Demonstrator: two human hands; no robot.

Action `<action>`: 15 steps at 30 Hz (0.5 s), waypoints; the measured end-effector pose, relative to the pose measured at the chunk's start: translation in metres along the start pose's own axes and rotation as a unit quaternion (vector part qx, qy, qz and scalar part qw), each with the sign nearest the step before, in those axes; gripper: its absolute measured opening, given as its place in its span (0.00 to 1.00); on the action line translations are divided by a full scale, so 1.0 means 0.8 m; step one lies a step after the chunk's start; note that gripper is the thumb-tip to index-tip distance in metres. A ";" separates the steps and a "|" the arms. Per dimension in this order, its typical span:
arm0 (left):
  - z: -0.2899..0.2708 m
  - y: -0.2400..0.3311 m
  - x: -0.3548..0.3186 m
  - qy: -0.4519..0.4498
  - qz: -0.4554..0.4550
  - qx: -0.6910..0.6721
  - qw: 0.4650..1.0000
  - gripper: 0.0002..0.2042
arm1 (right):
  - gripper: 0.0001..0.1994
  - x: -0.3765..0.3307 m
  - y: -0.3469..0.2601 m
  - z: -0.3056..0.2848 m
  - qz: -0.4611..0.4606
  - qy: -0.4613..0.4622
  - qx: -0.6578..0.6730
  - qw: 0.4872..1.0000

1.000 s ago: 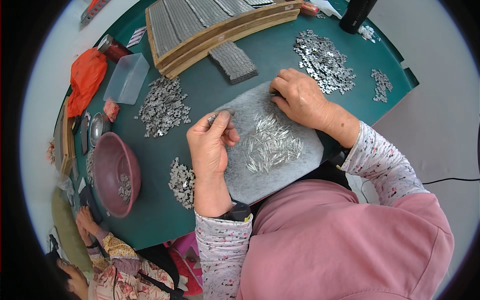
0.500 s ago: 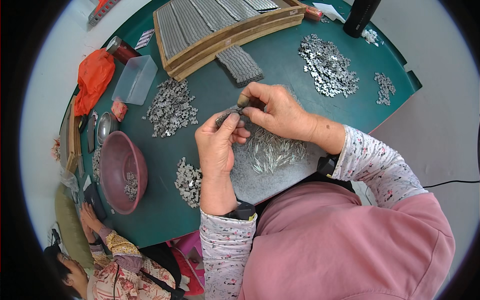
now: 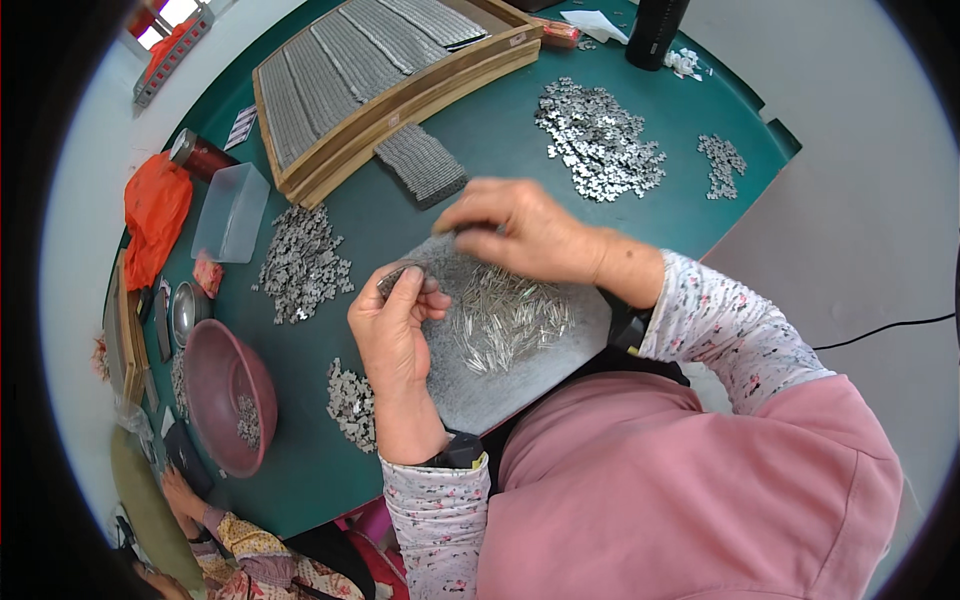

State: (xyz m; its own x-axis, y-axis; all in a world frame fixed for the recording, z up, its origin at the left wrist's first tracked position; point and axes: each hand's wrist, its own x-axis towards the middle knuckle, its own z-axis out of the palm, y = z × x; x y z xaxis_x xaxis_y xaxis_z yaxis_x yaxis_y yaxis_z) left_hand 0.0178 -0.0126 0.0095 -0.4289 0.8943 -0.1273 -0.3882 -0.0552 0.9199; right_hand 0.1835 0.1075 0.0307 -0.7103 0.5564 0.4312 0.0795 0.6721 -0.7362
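My left hand (image 3: 392, 335) is closed on a small dark grey block of linked metal pieces (image 3: 396, 280), pinched between thumb and fingers and partly hidden by them. To the right, my right hand (image 3: 540, 235) is over the far part of a grey felt-like mat (image 3: 470, 395); its fingers are curled and blurred, so whether they hold anything is unclear. Beneath it on the mat lies a pile of thin shiny metal pins (image 3: 512, 318). Just beyond my hands rests a flat slab of linked grey metal pieces (image 3: 422, 164).
Loose metal pieces lie in piles left (image 3: 305, 265), far right (image 3: 600, 140) and near left (image 3: 350, 402). A wooden tray (image 3: 400, 130) holds linked strips. Leftward are a clear plastic box (image 3: 232, 213) and a pink bowl (image 3: 205, 400). Another person's hands (image 3: 182, 497) rest at the table's edge.
My right hand has drawn away from the left hand and the small block, and is blurred. The left hand keeps its hold. The whole view has shifted.
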 end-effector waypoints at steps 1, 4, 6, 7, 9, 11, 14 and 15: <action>0.000 0.000 0.000 -0.001 -0.009 -0.009 1.000 0.05 | 0.09 -0.001 0.014 -0.018 -0.002 0.023 -0.097 0.995; 0.000 0.004 0.001 -0.002 -0.013 -0.023 1.000 0.04 | 0.08 -0.010 0.051 -0.070 0.056 0.060 -0.360 0.929; -0.001 0.006 0.000 0.002 -0.027 -0.040 0.999 0.04 | 0.07 -0.013 0.068 -0.088 0.059 0.036 -0.425 0.902; -0.002 0.006 -0.001 0.005 -0.027 -0.039 0.999 0.04 | 0.07 -0.014 0.074 -0.092 0.061 0.012 -0.488 0.871; -0.002 0.006 0.000 0.001 -0.027 -0.046 0.999 0.04 | 0.07 -0.016 0.080 -0.090 0.059 0.010 -0.486 0.872; -0.004 0.002 0.004 0.006 -0.022 -0.049 0.999 0.05 | 0.07 -0.014 0.086 -0.087 0.071 0.014 -0.479 0.875; -0.004 0.001 0.007 0.006 -0.019 -0.052 0.998 0.05 | 0.06 -0.013 0.091 -0.088 0.053 0.028 -0.476 0.877; -0.005 0.000 0.007 0.006 -0.021 -0.053 0.998 0.06 | 0.06 -0.011 0.088 -0.087 0.017 0.030 -0.477 0.878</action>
State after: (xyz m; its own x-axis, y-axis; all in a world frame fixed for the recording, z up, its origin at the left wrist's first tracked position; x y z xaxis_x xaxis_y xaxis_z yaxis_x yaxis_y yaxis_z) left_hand 0.0121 -0.0090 0.0074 -0.4193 0.8919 -0.1695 -0.4895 -0.0649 0.8696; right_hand 0.2439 0.1840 0.0117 -0.6598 0.5898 0.4657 0.6706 0.7417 0.0109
